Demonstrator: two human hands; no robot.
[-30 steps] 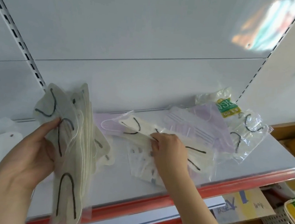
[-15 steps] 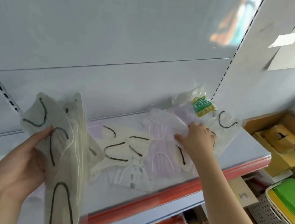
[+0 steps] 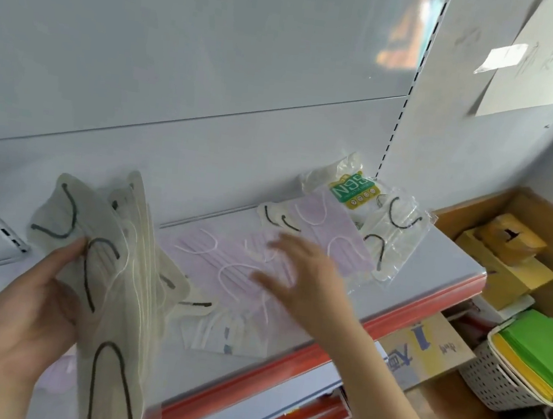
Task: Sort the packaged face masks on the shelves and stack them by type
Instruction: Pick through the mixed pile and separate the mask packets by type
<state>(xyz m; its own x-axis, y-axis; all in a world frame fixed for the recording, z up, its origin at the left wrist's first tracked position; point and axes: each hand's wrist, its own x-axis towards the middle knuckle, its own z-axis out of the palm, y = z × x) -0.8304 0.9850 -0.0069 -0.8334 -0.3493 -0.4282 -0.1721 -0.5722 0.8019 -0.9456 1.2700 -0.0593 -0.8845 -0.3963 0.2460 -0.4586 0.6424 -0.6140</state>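
Note:
My left hand grips an upright stack of cream masks with black ear loops in clear wrappers, at the left above the shelf's front edge. My right hand, blurred, hovers with fingers spread over several pink masks lying flat on the white shelf; it holds nothing. Further right lie another pink mask, a cream black-loop mask in a clear bag and an N95 pack with a green label. A white mask with small print lies near the shelf front.
The shelf has a red front rail and a white back panel. To the right stand yellow cardboard boxes and a white basket of green and yellow sheets. A cardboard box sits under the shelf.
My right hand left the cream mask in the middle, reached right to the pile by the N95 pack, then came back left over the pink masks. The left hand keeps its stack.

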